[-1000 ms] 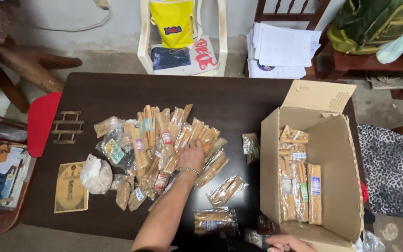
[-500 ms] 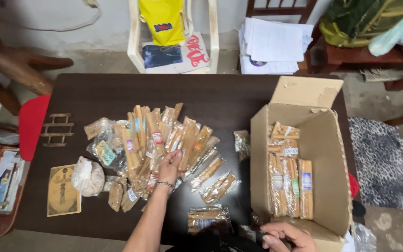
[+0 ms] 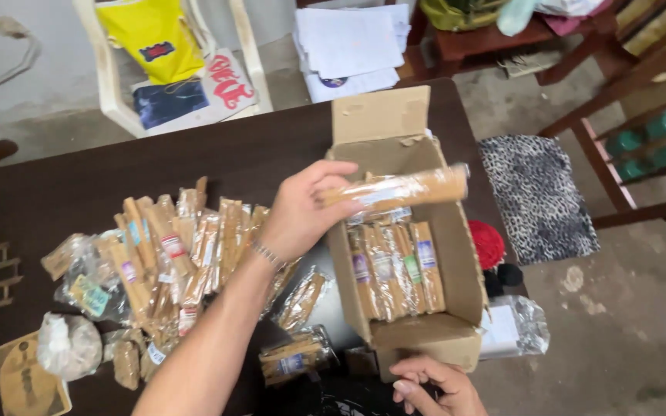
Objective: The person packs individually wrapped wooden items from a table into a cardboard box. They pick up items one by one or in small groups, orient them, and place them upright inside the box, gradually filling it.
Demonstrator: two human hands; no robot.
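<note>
Left hand (image 3: 298,216) has its fingers clamped on one end of a wrapped stick packet (image 3: 398,190), held over the open cardboard box (image 3: 464,262). Its long axis runs nearly level, free end pointing right. It looks light and stiff, the wrapper slick, so a mid-length hold seems steadier. Right hand (image 3: 433,385) presses curled fingers against the box's near edge.

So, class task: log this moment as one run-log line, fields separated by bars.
left hand: holds clear-wrapped tan stick packet over open cardboard box | right hand: at box's near flap | dark table: packet pile
</note>
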